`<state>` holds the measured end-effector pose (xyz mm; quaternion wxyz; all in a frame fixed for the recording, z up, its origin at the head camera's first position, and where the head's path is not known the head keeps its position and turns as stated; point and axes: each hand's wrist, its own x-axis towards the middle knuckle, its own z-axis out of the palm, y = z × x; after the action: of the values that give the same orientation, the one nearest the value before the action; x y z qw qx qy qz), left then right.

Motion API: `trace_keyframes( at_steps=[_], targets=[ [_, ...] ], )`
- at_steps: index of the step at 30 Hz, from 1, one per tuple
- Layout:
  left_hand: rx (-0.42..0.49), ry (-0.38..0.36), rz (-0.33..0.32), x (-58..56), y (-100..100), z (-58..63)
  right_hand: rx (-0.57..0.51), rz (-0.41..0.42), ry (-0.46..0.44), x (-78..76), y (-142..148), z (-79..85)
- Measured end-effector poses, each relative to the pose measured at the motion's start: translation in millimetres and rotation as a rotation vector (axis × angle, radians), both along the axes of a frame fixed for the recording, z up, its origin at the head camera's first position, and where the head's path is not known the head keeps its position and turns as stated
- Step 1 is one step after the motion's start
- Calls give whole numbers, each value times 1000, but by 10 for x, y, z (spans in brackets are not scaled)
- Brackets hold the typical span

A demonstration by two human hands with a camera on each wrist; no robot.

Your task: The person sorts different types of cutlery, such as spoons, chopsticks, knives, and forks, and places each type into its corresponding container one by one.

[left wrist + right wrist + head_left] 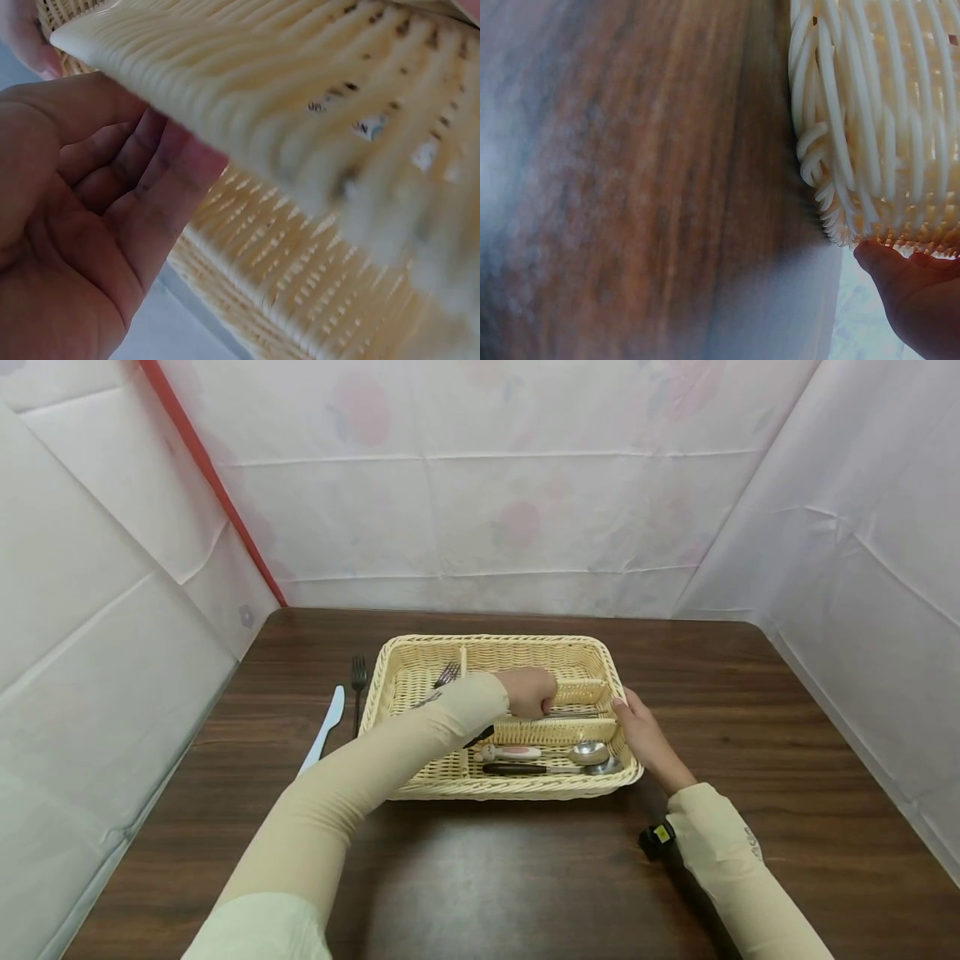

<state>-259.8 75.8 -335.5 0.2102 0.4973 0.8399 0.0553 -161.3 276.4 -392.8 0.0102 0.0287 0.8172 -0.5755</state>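
A pale woven basket with dividers sits on the table. My left hand reaches over its middle compartment, fingers bent downward. In the left wrist view, the left hand's fingertips are right at the edge of a woven divider; I cannot tell whether they hold anything. A thin metal utensil lies just right of that hand. At the basket's right end my right hand grips the rim, thumb on top. The front compartment holds a spoon with a pink-and-white handle and a dark-handled spoon.
Inside the left compartment a fork shows, partly hidden by the left sleeve. On the table left of the basket lie a dark fork and a pale blue knife. The brown table is bordered by white sheeting behind and at the sides.
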Motion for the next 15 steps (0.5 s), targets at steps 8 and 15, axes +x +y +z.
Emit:
trace_keyframes(
  at_steps=[8, 15],
  targets=[
    [-117, -100, 102, -46, 83, -30, 42, -18, 14, -5, 14, -15],
    [-162, -99, 70, -82, 138, -81, 1, -14, 4, -11, 6, -15]
  ],
)
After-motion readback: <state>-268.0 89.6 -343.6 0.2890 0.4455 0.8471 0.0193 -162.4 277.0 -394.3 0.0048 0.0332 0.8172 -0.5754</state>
